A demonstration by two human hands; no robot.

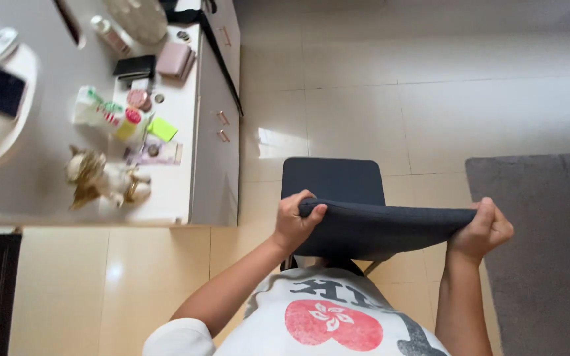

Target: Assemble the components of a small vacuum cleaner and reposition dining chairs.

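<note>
A dark grey piece of cloth [384,227] is stretched out flat between my two hands, in front of my chest. My left hand [293,221] grips its left end with fingers curled over the edge. My right hand [485,231] pinches its right end. Right under the cloth stands a dark chair [332,179] on the pale tiled floor, partly hidden by the cloth.
A white cabinet [214,151] stands to the left, its top crowded with a figurine [103,179], a plastic packet [110,117], wallets and small jars. A grey rug [549,250] covers the floor at the right. Tiled floor [390,99] stretches beyond the chair.
</note>
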